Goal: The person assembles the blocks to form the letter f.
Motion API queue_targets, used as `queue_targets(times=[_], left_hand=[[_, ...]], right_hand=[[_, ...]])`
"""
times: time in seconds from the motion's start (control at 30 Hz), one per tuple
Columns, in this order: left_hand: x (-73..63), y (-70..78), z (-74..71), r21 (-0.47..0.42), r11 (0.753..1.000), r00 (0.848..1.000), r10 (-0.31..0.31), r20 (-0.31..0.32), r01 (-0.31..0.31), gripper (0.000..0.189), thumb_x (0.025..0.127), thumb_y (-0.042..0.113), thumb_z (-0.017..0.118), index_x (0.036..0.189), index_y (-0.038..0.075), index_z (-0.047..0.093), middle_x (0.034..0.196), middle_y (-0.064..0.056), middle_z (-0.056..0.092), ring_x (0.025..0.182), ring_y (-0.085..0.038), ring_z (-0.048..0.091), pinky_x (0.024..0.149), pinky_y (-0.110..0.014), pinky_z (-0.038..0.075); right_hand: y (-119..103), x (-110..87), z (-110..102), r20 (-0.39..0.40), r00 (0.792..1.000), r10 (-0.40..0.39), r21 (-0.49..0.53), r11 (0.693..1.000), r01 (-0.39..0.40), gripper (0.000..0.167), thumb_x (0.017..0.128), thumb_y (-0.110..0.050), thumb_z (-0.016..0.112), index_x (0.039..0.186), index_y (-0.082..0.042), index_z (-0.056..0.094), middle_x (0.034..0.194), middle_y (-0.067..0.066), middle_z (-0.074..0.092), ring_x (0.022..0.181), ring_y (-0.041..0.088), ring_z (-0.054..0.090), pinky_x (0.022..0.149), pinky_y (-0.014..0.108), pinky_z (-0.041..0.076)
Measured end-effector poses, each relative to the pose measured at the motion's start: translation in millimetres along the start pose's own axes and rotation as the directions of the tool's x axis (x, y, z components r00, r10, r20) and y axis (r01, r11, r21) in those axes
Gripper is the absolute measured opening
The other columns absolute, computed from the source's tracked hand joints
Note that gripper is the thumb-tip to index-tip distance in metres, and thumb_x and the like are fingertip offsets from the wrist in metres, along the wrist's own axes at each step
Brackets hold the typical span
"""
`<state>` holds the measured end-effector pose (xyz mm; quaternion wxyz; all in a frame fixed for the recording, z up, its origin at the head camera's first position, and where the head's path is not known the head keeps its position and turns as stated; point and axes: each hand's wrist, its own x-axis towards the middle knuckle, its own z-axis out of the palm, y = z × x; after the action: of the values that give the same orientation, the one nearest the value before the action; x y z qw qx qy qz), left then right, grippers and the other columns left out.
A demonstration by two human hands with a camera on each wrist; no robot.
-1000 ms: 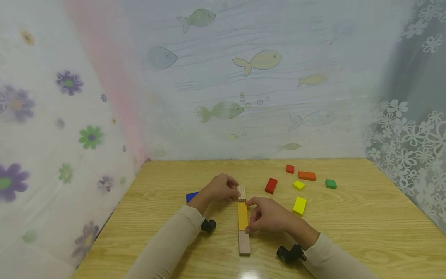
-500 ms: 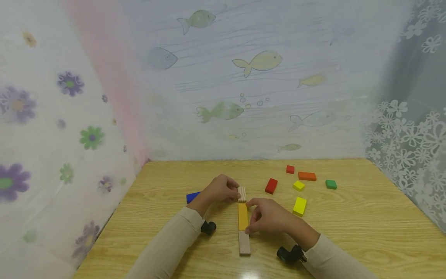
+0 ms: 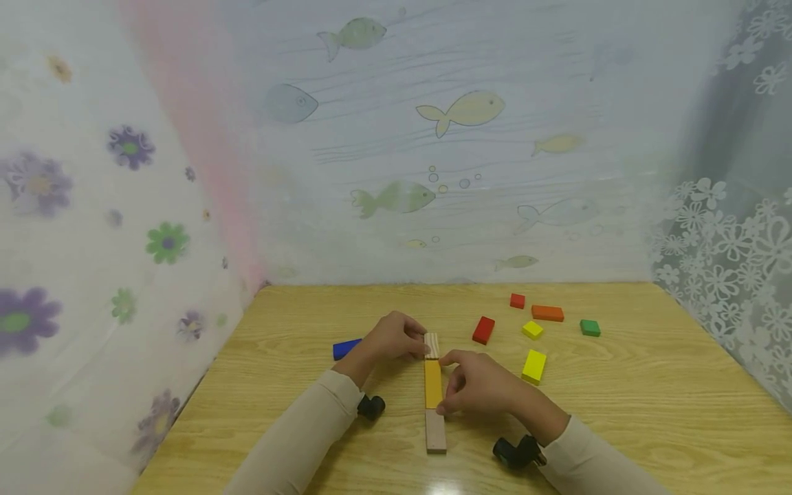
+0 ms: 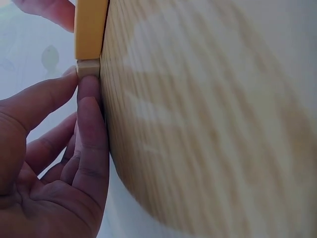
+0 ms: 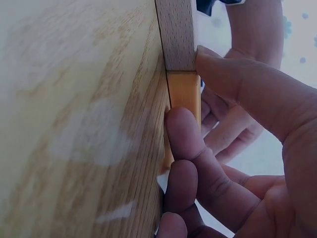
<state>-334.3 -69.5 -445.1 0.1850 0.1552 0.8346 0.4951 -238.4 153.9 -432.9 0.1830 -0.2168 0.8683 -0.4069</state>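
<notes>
Three wooden blocks lie end to end on the table in the head view: a grey-brown block (image 3: 436, 434) nearest, an orange-yellow block (image 3: 432, 386) in the middle, and a striped pale wood block (image 3: 432, 346) farthest. My left hand (image 3: 393, 335) pinches the striped block, thumb at its upper edge and index finger along its side, as the left wrist view shows. My right hand (image 3: 481, 382) holds the orange-yellow block from the right. In the right wrist view its thumb (image 5: 218, 67) sits near the joint with the grey-brown block, and bent fingers (image 5: 185, 131) press the orange-yellow block's side.
A blue block (image 3: 345, 349) lies left, partly behind the left wrist. To the right are a red block (image 3: 484, 330), a small red one (image 3: 517, 300), an orange one (image 3: 547, 313), two yellow ones (image 3: 534, 366) and a green one (image 3: 590, 328). Printed curtains surround the table (image 3: 247, 426).
Both hands and the row of blocks stay in place. The head view has shifted very slightly, and a little more of the blue block shows.
</notes>
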Motion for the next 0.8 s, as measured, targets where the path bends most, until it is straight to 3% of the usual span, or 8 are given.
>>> queue_targets(times=[0.6,0.8], left_hand=[[-6.1,7.4,2.3,0.046,0.999,1.000,-0.010,-0.010,0.011,0.042,0.088,0.009,0.084,0.127,-0.001,0.072,0.091,-0.005,0.076,0.078,-0.019,0.075,0.073,-0.034,0.063],[-5.8,7.9,2.9,0.059,0.998,1.000,-0.014,-0.011,0.015,0.042,0.087,0.010,0.084,0.126,0.000,0.073,0.091,-0.004,0.076,0.077,-0.019,0.074,0.072,-0.034,0.063]], right_hand=[[0.8,0.2,0.5,-0.014,1.000,0.002,0.008,1.000,-0.001,0.084,0.078,-0.029,0.093,0.143,-0.002,0.048,0.080,-0.003,0.073,0.071,0.016,0.066,0.065,0.030,0.052],[0.4,-0.3,0.0,-0.014,1.000,0.002,0.007,1.000,-0.002,0.090,0.078,-0.030,0.092,0.149,-0.005,0.044,0.080,-0.004,0.073,0.071,0.016,0.067,0.066,0.030,0.054]])
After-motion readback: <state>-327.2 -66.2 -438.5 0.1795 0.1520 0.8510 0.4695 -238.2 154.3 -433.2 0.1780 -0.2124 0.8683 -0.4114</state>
